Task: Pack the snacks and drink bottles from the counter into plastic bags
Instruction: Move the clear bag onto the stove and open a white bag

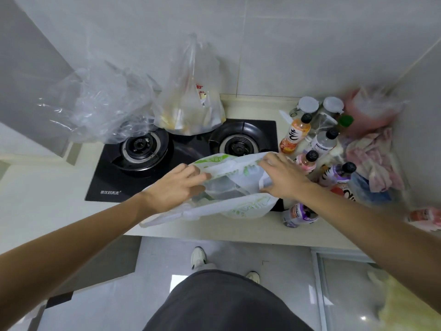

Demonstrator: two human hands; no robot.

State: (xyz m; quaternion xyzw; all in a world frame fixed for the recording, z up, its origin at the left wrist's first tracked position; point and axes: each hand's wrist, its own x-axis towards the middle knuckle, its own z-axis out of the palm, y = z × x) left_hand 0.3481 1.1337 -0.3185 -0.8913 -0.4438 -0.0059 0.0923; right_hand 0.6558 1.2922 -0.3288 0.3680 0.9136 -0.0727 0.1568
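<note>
Left grip: the left hand (177,187) pinches the near-left rim of the white bag (241,206), fingers curled on the film.
Right grip: the right hand (284,177) clutches the bag's right rim, spreading the mouth.
Bag: lies on the tabletop (47,199) at its front edge, partly over the hob (107,177); its mouth sits between the two grips.
Bottles: the drink bottles (296,134) stand crowded toward the tabletop's right end, just beyond the right grip; one purple-label bottle (299,216) lies near the front edge.
Risk, knock: the right wrist could topple the nearby bottles.
Risk, slip: thin film may slide out and the mouth collapse.
Bag contents: probably empty, though the view is unclear.
</note>
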